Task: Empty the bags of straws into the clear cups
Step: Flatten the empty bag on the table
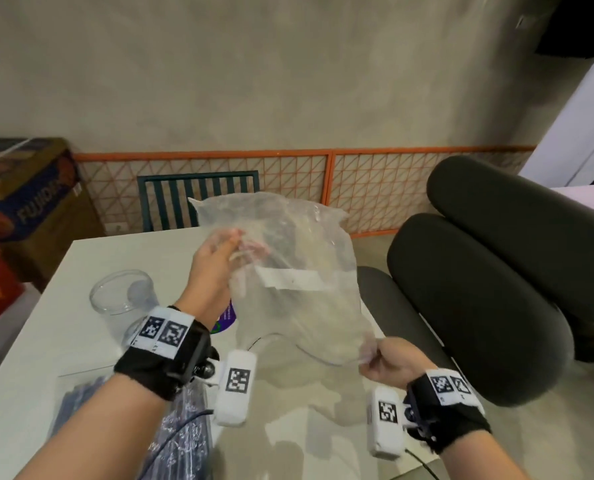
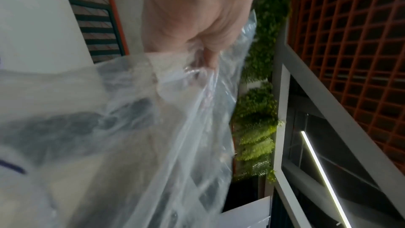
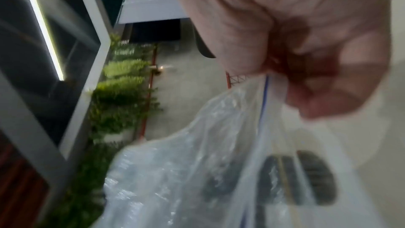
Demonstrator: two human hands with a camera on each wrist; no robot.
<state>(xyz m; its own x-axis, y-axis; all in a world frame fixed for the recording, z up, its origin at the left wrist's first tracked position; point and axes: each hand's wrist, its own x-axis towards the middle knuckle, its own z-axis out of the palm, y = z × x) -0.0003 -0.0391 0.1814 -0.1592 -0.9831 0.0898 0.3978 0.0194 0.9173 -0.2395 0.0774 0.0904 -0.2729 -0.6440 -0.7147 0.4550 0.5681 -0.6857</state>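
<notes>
Both hands hold a crumpled clear plastic bag (image 1: pixel 288 244) with a white label up above the white table (image 1: pixel 81 341). Pale straws show faintly inside it. My left hand (image 1: pixel 216 258) grips the bag's upper left part; the fingers curl into the film (image 2: pixel 153 127). My right hand (image 1: pixel 382 355) pinches the bag's lower right corner (image 3: pixel 197 171). A clear cup (image 1: pixel 122 296) stands upright at the table's left, apart from the bag. A curved clear rim (image 1: pixel 318 360) shows just under the bag. A second bag of dark blue straws (image 1: pixel 184 431) lies flat near the front edge.
A black office chair (image 1: pixel 496 271) stands close on the right of the table. A green slatted chair (image 1: pixel 198 199) is behind the far edge. Cardboard boxes (image 1: pixel 29 202) sit at the left, and an orange grid fence (image 1: pixel 357 181) runs along the wall.
</notes>
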